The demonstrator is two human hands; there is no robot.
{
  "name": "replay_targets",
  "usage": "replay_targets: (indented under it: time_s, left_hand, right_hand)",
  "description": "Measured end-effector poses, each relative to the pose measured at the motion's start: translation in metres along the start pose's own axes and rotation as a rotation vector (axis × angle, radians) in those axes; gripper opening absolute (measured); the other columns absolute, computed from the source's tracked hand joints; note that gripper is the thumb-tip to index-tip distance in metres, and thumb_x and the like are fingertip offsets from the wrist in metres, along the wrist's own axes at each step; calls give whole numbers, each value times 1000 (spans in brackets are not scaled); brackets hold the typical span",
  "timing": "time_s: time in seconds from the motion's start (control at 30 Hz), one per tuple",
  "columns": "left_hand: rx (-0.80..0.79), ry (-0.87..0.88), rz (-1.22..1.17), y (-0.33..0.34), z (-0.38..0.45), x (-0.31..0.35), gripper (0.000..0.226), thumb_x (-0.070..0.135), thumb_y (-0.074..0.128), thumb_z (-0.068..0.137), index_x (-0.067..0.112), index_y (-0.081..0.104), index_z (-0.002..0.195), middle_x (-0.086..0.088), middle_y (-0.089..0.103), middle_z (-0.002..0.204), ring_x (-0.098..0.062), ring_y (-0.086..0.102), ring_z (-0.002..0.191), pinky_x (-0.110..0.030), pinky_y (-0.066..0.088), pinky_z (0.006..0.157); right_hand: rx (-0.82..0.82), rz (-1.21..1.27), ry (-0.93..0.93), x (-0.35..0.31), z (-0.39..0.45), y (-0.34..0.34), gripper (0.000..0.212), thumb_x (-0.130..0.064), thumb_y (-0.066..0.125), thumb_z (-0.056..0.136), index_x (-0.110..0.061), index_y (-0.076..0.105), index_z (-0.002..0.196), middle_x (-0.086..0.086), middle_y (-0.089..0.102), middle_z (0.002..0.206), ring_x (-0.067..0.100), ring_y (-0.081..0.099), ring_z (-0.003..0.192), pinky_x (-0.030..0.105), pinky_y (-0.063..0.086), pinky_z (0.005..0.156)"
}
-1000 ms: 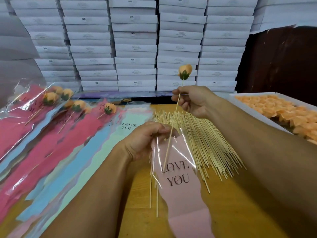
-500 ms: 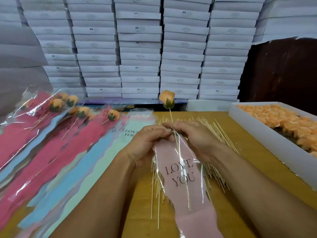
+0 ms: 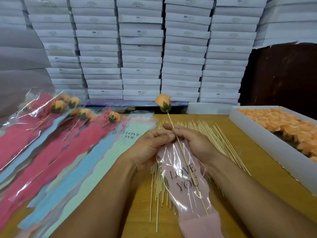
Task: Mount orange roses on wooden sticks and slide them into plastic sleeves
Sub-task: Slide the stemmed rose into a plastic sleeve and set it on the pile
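Left hand [image 3: 151, 146] and right hand [image 3: 193, 143] pinching mouth of pink sleeve [image 3: 187, 182], stick [image 3: 188, 169] deep inside, rose [image 3: 163, 102] sticking out above.

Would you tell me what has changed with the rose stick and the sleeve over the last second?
The right hand has come down from above the table to the mouth of the pink sleeve, pushing the stick far into it; the rose sank with it. The left hand still holds the sleeve's mouth. The loose sticks and box of roses stayed put.
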State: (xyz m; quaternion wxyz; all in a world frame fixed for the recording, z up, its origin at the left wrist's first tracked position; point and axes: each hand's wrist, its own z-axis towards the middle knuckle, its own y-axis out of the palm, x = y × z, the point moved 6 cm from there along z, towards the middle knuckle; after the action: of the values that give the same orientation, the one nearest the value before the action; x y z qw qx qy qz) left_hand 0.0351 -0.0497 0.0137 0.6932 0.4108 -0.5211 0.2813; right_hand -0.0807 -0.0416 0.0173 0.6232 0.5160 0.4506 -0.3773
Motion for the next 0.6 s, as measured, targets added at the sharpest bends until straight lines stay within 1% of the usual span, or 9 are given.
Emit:
replay_targets:
  time_s: [0.07,0.17,0.23,0.3,0.33,0.37,0.47,0.53,0.6]
  left_hand:
    - [9,-4,-13,0,0,0,36,9,70,85,-11,63,114,-23,68,98,-28,68,83,-36,56,82]
    - [-30,-7,-5,3,0,1,25,11,68,82,-1,70,104,-18,70,92,-24,68,78,-35,57,78]
    - [-87,-27,-3,7,-1,1,17,11,67,83,3,71,97,-14,70,85,-21,68,71,-32,57,72]
    - [-131,-62,6,10,-2,0,13,11,67,82,4,72,92,-11,69,80,-18,67,67,-29,56,68]
    - [-154,-81,19,13,-3,-2,11,10,67,82,5,73,91,-10,69,79,-17,68,66,-27,57,67]
    - [-179,-101,39,15,-4,-3,10,9,67,82,6,74,89,-9,70,78,-15,68,65,-25,57,65]
    - [-260,-153,109,26,-9,-7,16,4,63,87,11,76,82,-3,73,73,-9,69,62,-19,55,58]
    - [-289,-174,146,29,-10,-9,24,0,60,91,13,77,80,-1,73,72,-6,69,60,-16,53,57]
    - [-273,-180,168,27,-10,-11,22,0,60,91,12,77,82,-2,73,74,-8,69,63,-18,54,60]
  right_hand:
    - [-17,53,13,1,-1,1,24,-12,59,95,-13,78,109,20,74,108,29,73,94,37,60,80]
    - [-99,111,52,-1,-4,6,27,-26,65,88,-13,79,108,15,74,104,26,73,90,37,60,79]
    - [-95,126,76,-1,-3,3,40,-39,63,88,-15,73,119,13,73,111,28,72,98,40,61,83]
    - [-15,84,73,-4,3,-9,48,-49,59,91,-24,62,132,13,70,125,33,67,115,50,56,95]
    - [18,76,57,-6,5,-14,50,-52,57,93,-28,56,137,11,70,126,33,67,116,53,54,97]
    - [35,73,36,-10,7,-18,51,-53,54,95,-31,52,142,9,72,123,30,68,109,53,55,93]
    - [49,87,-14,-18,10,-24,47,-49,49,102,-28,50,144,7,75,111,19,69,84,38,53,73]
    - [54,95,-44,-21,11,-29,35,-35,52,104,-24,57,136,10,75,108,18,69,77,33,54,66]
    - [63,96,-60,-22,10,-32,25,-25,56,102,-22,61,126,11,76,103,17,68,72,30,54,62]
